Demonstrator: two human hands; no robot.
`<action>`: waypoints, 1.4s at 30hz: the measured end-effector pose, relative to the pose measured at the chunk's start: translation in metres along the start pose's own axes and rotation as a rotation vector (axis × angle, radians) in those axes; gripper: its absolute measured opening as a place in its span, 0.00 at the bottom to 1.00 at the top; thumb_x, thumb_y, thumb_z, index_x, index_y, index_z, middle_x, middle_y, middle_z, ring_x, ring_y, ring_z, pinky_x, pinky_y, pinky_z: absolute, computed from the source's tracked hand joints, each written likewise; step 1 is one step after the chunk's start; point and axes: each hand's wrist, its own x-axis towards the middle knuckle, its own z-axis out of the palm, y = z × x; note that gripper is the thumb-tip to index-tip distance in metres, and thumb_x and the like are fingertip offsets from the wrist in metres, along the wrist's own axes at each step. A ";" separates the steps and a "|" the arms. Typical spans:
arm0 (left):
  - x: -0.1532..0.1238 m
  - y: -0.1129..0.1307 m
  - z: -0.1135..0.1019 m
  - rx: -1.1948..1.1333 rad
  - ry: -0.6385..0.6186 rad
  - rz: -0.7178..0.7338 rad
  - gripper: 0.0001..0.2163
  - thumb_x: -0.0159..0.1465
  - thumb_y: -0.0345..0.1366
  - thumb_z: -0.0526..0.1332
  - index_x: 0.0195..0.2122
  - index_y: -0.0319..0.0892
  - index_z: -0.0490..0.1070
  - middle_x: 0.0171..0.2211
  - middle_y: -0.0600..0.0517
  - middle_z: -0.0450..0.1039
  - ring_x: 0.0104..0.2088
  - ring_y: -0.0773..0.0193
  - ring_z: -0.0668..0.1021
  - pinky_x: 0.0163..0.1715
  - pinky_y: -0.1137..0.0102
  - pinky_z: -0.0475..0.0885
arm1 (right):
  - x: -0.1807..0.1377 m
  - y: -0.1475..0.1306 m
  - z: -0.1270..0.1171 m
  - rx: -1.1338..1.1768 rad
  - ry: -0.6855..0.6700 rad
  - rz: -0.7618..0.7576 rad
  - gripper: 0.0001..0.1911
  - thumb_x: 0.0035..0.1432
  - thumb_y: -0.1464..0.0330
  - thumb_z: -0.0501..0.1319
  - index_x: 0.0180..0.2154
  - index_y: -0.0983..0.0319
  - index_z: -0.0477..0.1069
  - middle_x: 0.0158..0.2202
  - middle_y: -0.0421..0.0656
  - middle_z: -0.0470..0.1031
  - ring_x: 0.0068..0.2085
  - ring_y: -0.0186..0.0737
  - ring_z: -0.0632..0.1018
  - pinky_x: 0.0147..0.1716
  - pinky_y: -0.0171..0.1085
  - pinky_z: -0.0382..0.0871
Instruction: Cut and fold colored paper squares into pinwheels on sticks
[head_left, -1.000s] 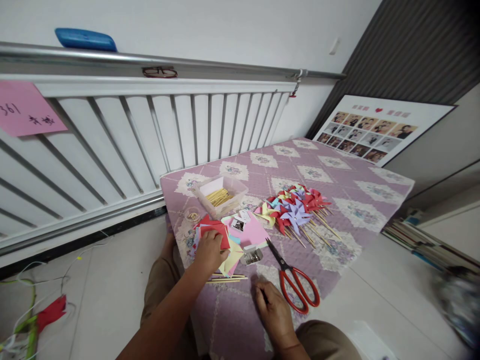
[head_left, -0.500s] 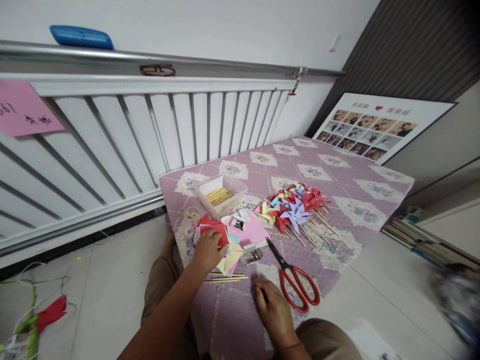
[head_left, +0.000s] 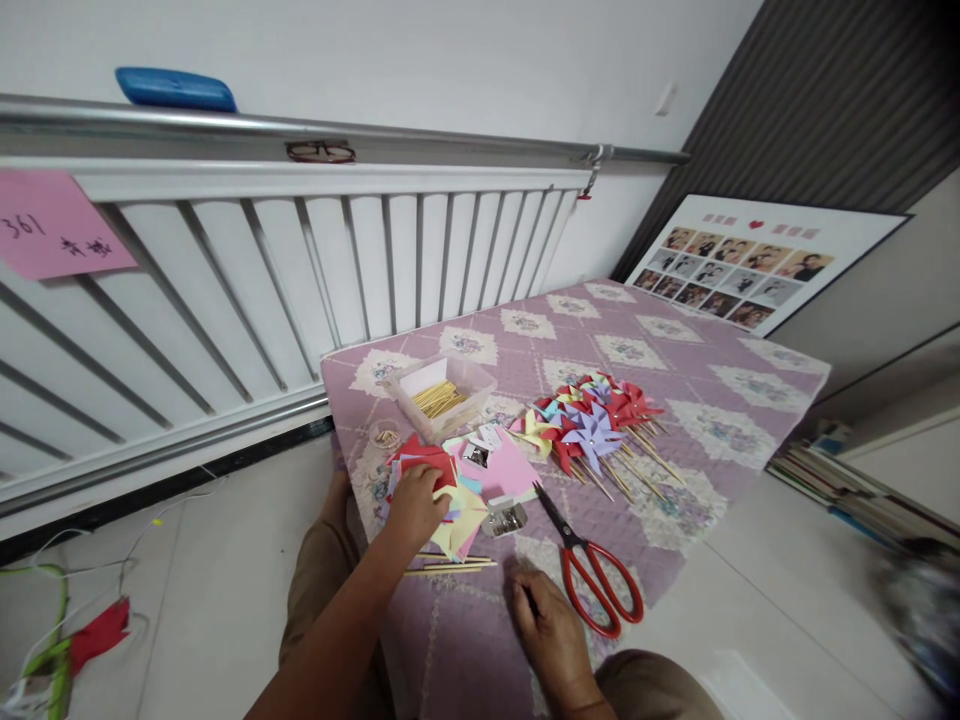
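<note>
My left hand (head_left: pixel 415 507) rests on a stack of coloured paper squares (head_left: pixel 450 490), fingers curled over a red sheet (head_left: pixel 424 456) on top. My right hand (head_left: pixel 550 627) lies flat on the purple quilted cloth (head_left: pixel 675 370), fingers loosely curled, holding nothing I can see. Red-handled scissors (head_left: pixel 592 570) lie just right of it. Thin wooden sticks (head_left: pixel 450 565) lie between my hands. A small metal clip box (head_left: pixel 504 517) sits beside the paper.
A heap of finished paper pinwheels (head_left: pixel 592 420) lies mid-table. A clear box of sticks (head_left: pixel 444 392) and a small round tub (head_left: pixel 385 435) stand at the far left corner. A white radiator (head_left: pixel 300 270) runs behind. A photo board (head_left: pixel 750 260) leans at right.
My left hand has slid slightly down and left on the paper stack. The view has shifted a little. My right hand has stayed in place.
</note>
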 end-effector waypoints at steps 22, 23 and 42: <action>0.008 -0.011 0.001 -0.123 0.041 -0.018 0.24 0.52 0.34 0.65 0.50 0.33 0.71 0.50 0.38 0.72 0.52 0.50 0.72 0.56 0.58 0.64 | -0.002 0.003 0.003 -0.010 0.001 -0.016 0.13 0.66 0.66 0.50 0.36 0.60 0.72 0.33 0.49 0.79 0.35 0.45 0.81 0.33 0.39 0.77; 0.008 -0.011 0.000 -0.121 0.039 -0.017 0.24 0.52 0.35 0.65 0.51 0.33 0.70 0.51 0.38 0.72 0.52 0.50 0.72 0.57 0.58 0.64 | -0.003 0.004 0.004 -0.010 0.001 -0.015 0.13 0.66 0.66 0.50 0.36 0.60 0.72 0.33 0.49 0.79 0.35 0.45 0.81 0.33 0.39 0.77; 0.005 -0.013 -0.004 -0.070 0.001 0.069 0.27 0.50 0.37 0.69 0.51 0.37 0.70 0.53 0.40 0.70 0.54 0.49 0.70 0.57 0.56 0.63 | -0.002 0.003 0.003 -0.002 0.024 -0.004 0.15 0.67 0.63 0.50 0.34 0.60 0.72 0.30 0.47 0.78 0.33 0.44 0.81 0.32 0.39 0.76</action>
